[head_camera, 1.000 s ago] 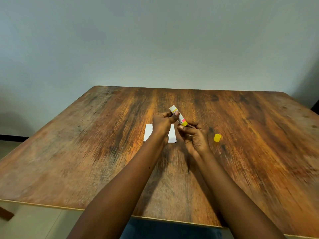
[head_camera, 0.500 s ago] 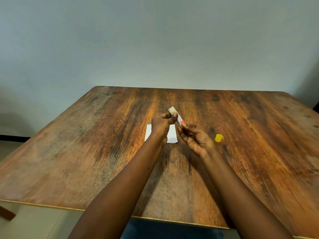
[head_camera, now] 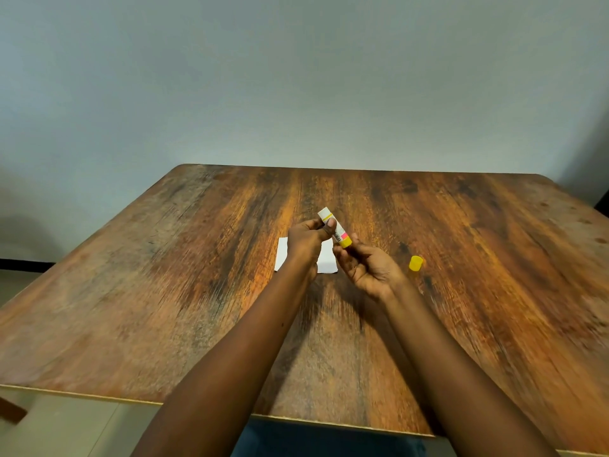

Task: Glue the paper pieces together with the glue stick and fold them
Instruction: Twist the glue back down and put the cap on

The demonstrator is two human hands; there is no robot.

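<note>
A white glue stick (head_camera: 333, 227) with a yellow base and pink label is held tilted above the table's middle, its open end pointing up and away. My left hand (head_camera: 306, 242) grips its upper part with the thumb across it. My right hand (head_camera: 365, 265) pinches the yellow base with its fingertips. White paper (head_camera: 326, 258) lies flat on the table just under and behind my hands, partly hidden by the left hand. The yellow cap (head_camera: 415, 262) of the stick stands on the table to the right of my right hand.
The wooden table (head_camera: 164, 291) spans the view, with its near edge at the bottom and a plain grey wall behind it. A dark object shows at the far right edge (head_camera: 604, 206).
My right hand's fingers have shifted around the yellow base of the stick, as if turning it. The stick stays tilted in the same spot; paper and cap have not moved.
</note>
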